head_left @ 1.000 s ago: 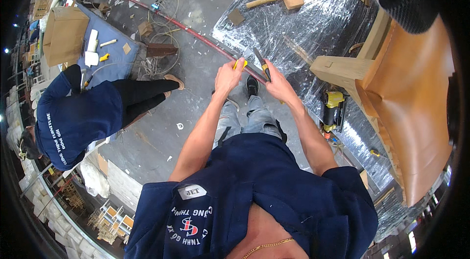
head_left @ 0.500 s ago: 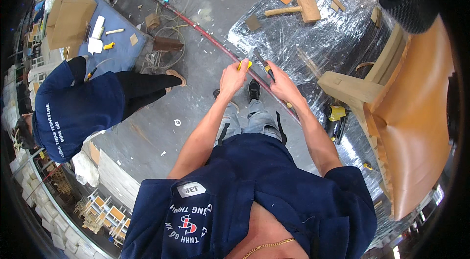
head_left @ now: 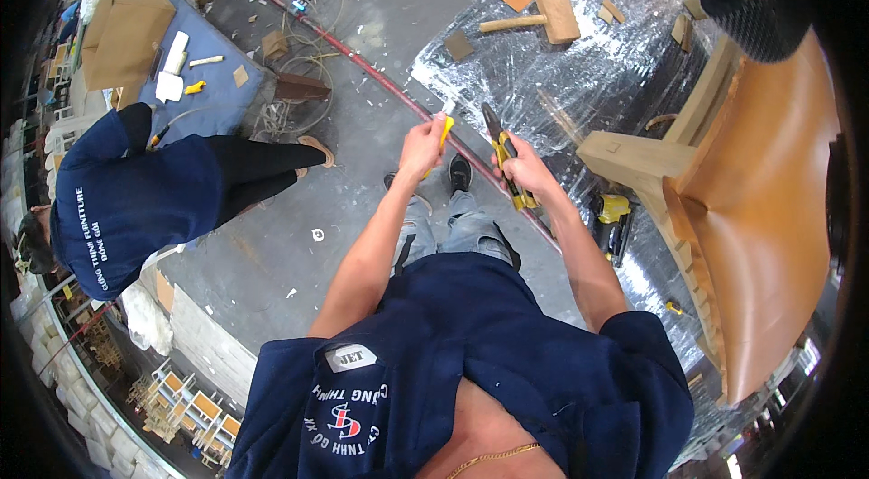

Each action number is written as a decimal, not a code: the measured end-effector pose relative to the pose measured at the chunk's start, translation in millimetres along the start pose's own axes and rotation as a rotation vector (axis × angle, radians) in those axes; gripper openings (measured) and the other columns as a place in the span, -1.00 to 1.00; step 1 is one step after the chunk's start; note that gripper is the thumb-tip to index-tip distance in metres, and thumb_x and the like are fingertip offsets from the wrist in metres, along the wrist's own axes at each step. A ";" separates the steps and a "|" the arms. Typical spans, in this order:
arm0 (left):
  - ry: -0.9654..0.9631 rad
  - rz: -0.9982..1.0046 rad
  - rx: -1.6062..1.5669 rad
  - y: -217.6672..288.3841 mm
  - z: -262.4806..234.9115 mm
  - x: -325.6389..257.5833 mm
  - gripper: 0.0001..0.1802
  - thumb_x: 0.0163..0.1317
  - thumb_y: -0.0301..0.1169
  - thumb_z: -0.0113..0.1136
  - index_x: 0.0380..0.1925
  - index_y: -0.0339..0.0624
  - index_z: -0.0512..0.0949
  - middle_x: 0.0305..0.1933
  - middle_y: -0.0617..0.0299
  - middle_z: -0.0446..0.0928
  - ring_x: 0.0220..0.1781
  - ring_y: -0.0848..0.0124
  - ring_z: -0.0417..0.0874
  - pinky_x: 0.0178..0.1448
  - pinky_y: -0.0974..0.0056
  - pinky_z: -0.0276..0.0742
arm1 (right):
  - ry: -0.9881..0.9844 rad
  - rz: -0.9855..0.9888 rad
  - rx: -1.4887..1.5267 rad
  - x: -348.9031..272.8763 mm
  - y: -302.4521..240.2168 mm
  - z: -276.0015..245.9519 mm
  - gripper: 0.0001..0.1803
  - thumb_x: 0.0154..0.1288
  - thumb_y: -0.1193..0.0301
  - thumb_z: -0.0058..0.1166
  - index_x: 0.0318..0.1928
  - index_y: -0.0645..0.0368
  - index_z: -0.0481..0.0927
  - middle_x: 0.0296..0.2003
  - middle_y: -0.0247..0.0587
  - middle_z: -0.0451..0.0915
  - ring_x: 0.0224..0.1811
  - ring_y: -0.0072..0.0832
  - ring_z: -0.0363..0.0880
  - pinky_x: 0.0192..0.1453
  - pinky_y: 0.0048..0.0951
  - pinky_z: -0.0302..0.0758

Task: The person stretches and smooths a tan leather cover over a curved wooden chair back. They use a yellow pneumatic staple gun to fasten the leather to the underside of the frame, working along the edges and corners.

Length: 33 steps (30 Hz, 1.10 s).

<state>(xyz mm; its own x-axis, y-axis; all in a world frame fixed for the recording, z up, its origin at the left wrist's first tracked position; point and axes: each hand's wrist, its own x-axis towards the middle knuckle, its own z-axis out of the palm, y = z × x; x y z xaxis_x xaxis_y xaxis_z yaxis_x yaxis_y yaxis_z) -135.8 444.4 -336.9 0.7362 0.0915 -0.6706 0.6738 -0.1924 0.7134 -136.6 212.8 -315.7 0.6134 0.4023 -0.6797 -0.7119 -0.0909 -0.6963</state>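
Note:
My left hand [head_left: 422, 151] is closed around a yellow utility knife [head_left: 447, 129], its blade end pointing away from me. A short gap to the right, my right hand [head_left: 532, 173] grips pliers [head_left: 491, 121] with yellow and black handles, jaws pointing away from me. Both tools are held in the air near the edge of the plastic-wrapped work surface [head_left: 507, 81], apart from each other. To the right of my right hand is a chair-like wooden frame [head_left: 634, 160] covered in tan leather [head_left: 769, 244].
A wooden mallet [head_left: 557, 19] and several scraps lie on the wrapped surface; a yellow-and-black tool [head_left: 615, 212] rests near the frame. A red hose or pipe [head_left: 371, 61] crosses the floor. At left, a co-worker [head_left: 136, 198] leans by a blue padded table [head_left: 217, 85] with a cardboard box [head_left: 127, 31].
The pliers have turned in my right hand, so their jaws and yellow handles now show. The knife has tilted, and more of its yellow body is visible. The view has shifted slightly.

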 end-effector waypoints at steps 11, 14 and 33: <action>0.108 -0.106 -0.223 -59.9 -49.8 -37.5 -0.36 0.43 0.18 -0.07 -0.29 -0.26 0.54 -0.59 0.29 0.42 -0.68 0.49 0.44 -0.57 0.38 0.36 | 0.344 -0.205 -0.998 18.5 10.5 -67.0 -0.07 0.05 0.65 -0.07 0.50 0.22 -0.02 0.17 0.43 0.36 0.25 0.28 0.34 0.37 -0.02 0.30; 0.137 -0.128 -0.260 -80.0 -63.5 -50.1 -0.37 0.43 0.18 -0.07 -0.29 -0.26 0.53 -0.59 0.27 0.44 -0.68 0.48 0.46 -0.57 0.37 0.36 | 0.560 -0.201 -1.137 27.2 3.2 -80.6 -0.10 0.06 0.58 0.07 0.46 0.18 0.08 0.15 0.33 0.38 0.21 0.21 0.38 0.36 -0.09 0.32; 0.349 0.013 -0.490 -99.1 -135.4 -50.4 -0.40 0.46 0.12 -0.09 -0.31 -0.26 0.56 -0.53 0.28 0.48 -0.58 0.49 0.47 -0.45 0.34 0.42 | 0.630 -0.251 -1.132 112.6 -20.7 -70.6 -0.72 0.00 0.29 0.29 -0.40 0.29 0.70 -0.38 0.20 0.67 -0.23 0.10 0.67 -0.09 -0.07 0.57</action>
<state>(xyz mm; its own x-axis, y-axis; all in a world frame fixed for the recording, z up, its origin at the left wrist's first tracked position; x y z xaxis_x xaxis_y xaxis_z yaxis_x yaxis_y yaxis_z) -231.0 591.2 -346.3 0.6663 0.4236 -0.6137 0.5541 0.2695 0.7876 -28.7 195.7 -394.1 0.9580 0.0579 -0.2808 -0.0671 -0.9069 -0.4159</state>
